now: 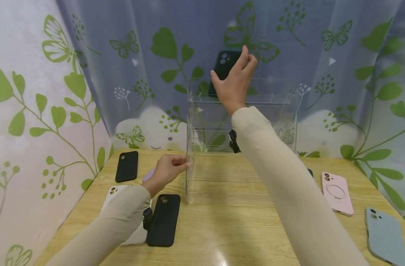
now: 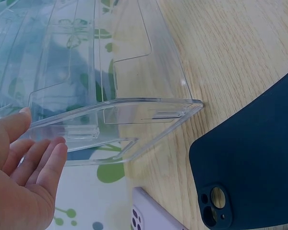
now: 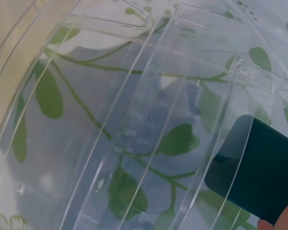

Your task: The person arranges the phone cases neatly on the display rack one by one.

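Observation:
A clear acrylic tiered display stand [image 1: 188, 184] stands on the wooden table near the curtain. My right hand [image 1: 235, 83] grips a dark green phone case [image 1: 221, 65] by its sides, upright at the stand's top tier. In the right wrist view the lower end of the case [image 3: 264, 167] sits partly behind a clear lip; only fingertips [image 3: 285, 218] of that hand show. At the stand's left side panel, my left hand [image 1: 167, 170] pinches the edge. The left wrist view shows the thumb and fingers of this hand [image 2: 26, 177] on either side of the panel [image 2: 120, 103].
Left of the stand lie two black phone cases [image 1: 127, 166] [image 1: 164, 220], a white one [image 1: 135, 236] partly under my forearm, and a lilac one [image 2: 156, 211]. To the right are a pink case [image 1: 337, 194] with a ring and a light blue case [image 1: 387, 236].

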Tool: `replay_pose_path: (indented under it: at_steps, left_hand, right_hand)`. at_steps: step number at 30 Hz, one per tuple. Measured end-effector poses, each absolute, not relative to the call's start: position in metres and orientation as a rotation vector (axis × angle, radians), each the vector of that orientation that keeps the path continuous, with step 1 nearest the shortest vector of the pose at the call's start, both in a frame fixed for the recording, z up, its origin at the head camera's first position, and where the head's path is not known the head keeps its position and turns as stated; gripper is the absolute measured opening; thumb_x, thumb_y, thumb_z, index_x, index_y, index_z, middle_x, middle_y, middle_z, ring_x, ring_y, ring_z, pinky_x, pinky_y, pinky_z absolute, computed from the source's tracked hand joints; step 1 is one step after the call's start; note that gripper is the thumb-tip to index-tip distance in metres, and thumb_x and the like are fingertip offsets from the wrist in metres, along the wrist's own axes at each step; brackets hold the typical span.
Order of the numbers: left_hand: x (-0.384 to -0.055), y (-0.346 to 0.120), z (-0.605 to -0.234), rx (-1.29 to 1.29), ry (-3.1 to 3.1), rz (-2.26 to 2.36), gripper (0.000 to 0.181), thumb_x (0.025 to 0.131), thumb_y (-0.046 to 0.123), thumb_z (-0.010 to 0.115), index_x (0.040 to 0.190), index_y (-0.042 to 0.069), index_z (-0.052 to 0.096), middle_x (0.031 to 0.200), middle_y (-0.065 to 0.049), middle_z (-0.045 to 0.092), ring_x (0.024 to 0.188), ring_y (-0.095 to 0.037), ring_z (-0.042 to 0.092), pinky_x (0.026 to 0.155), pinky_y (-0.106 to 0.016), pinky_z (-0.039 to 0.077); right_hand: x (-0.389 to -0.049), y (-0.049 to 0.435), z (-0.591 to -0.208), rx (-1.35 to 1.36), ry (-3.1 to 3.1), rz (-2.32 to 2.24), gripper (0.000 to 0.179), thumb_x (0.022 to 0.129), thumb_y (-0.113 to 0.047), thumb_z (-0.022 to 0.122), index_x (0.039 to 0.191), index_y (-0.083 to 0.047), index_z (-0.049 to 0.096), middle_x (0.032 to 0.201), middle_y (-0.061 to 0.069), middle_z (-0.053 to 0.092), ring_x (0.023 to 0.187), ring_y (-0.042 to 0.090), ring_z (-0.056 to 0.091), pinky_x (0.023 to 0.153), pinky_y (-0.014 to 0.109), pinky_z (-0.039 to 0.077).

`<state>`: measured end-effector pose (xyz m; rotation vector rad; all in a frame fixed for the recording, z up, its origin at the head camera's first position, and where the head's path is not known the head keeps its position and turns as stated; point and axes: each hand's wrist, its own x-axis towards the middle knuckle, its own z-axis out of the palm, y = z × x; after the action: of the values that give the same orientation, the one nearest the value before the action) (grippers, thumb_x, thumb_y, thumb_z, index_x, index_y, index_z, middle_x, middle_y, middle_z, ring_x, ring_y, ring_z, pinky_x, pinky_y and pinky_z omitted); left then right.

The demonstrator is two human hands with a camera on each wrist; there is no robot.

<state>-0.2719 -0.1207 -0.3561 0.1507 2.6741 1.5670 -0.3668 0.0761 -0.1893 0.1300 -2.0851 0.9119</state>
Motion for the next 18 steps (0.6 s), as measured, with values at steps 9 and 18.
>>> replay_pose_path:
  at_steps: [9,18]
  left_hand:
    - [-0.2728,-0.12,-0.3566,0.118,2.677,1.562,0.039,0.088,0.024,0.071,0.124,0.009,0.066,0.122,-0.011,0.065,0.112,-0.026,0.061,0.09,-0.042,0.052]
    - [-0.2732,-0.12,-0.3581,0.127,2.675,1.568,0.041,0.088,0.025,0.071,0.125,0.009,0.065,0.122,-0.011,0.065,0.112,-0.025,0.061,0.09,-0.041,0.052]
  right_hand:
    - [-0.3674,0.0709,-0.1885,0.138,-2.152,0.903,0.093,0.092,-0.045,0.058,0.154,-0.01,-0.001,0.148,0.012,0.012,0.135,0.026,0.023,0.107,0.032,0.031]
    - [-0.3692,0.067,-0.1918,0.215,-2.346,0.816,0.095,0.095,-0.038,0.057,0.153,-0.013,-0.014,0.158,0.017,-0.001,0.143,0.032,0.017,0.112,0.041,0.03]
